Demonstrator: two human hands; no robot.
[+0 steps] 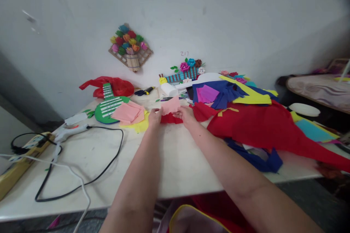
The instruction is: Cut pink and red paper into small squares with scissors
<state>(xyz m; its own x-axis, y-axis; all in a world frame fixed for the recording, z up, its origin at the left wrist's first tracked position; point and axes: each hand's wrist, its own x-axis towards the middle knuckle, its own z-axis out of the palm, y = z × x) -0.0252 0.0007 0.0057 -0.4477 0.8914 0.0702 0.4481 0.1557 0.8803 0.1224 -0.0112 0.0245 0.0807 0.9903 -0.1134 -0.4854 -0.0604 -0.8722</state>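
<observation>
Both hands hold up a small piece of pink crepe paper (170,106) above the middle of the table. My left hand (155,117) pinches its left side, and my right hand (186,114) grips its lower right corner. Behind and below it lies red crepe paper (202,111). To the left of my left hand, a stack of pink paper pieces (128,113) rests on yellow paper (140,126) and partly covers a green guitar-shaped cutout (105,113) with white strips.
A white glue gun (72,131) with a looping black cord lies at the left, near a power strip (24,160). Pliers (144,91) are at the back. Red fabric-like sheets (254,125) and blue paper (218,93) spread to the right. A flower decoration (131,45) hangs on the wall.
</observation>
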